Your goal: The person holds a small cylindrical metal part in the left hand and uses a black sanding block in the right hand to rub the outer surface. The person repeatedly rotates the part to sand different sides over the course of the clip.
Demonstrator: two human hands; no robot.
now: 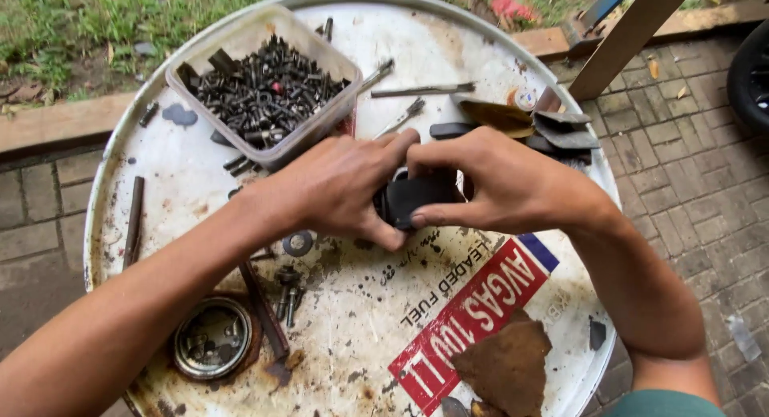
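Both hands gripping black part (pixel 412 199), plastic tub (pixel 320 120) (full of bolts (pixel 264 92))

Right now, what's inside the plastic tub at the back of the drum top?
The plastic tub is heaped with dark bolts and screws, with one small red piece among them. Whatever lies under the heap, and the tub's bottom, is covered.

Drum top (pixel 200 169): painted white metal, matt, scuffed, rust stains and chipped patches. Tub (pixel 316 120): translucent plastic, cloudy, grimy; bolts (pixel 264 92) inside are dark, oily metal. Black part (pixel 412 201) held between left hand (pixel 336 189) and right hand (pixel 505 185): smooth, matt, looks like rubber or plastic. Round cap (pixel 212 337): dull, rusty metal. Ground is rough brick paving (pixel 689 169).
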